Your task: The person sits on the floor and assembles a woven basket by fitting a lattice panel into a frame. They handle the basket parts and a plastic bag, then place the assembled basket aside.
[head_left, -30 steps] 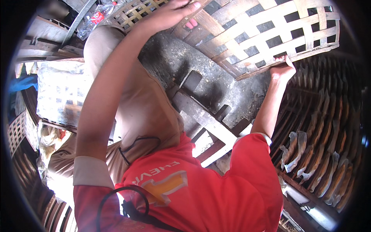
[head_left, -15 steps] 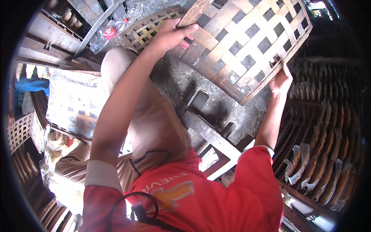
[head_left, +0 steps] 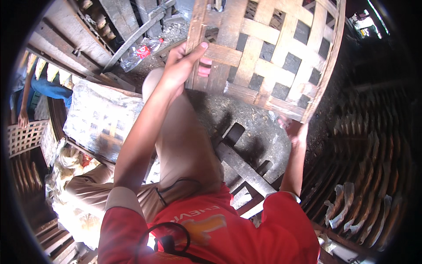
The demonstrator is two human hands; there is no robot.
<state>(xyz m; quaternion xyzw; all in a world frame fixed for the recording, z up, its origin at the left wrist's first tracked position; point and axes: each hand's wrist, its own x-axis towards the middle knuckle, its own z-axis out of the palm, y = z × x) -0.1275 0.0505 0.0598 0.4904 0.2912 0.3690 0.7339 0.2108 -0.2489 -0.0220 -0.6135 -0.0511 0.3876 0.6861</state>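
A woven bamboo tray [head_left: 250, 55], with a wooden rim and square gaps, is held up tilted in front of me. My left hand [head_left: 180, 68] grips its left rim, thumb on the near face and fingertips showing beneath the slats. At the lower right corner, my right hand [head_left: 296, 128] is closed around the edge; the tray partly hides its fingers. Below the tray lies a grey, rough slab [head_left: 272, 141] with dark slots, beside a wooden bar [head_left: 246, 165]. Part of another woven tray shows through and behind the raised one.
A plastic bottle [head_left: 142, 52] with a red label lies at the upper left. Left of my knee sits a plastic-covered tray [head_left: 96, 116]. Layered racks [head_left: 369, 176] with translucent sheets curling out stand at right. At far left, another person's hand [head_left: 23, 119] touches a woven tray [head_left: 26, 138].
The bamboo tray has turned more upright and shifted slightly left. My right hand has come down and inward with its corner; my left hand stays on the rim, a little lower.
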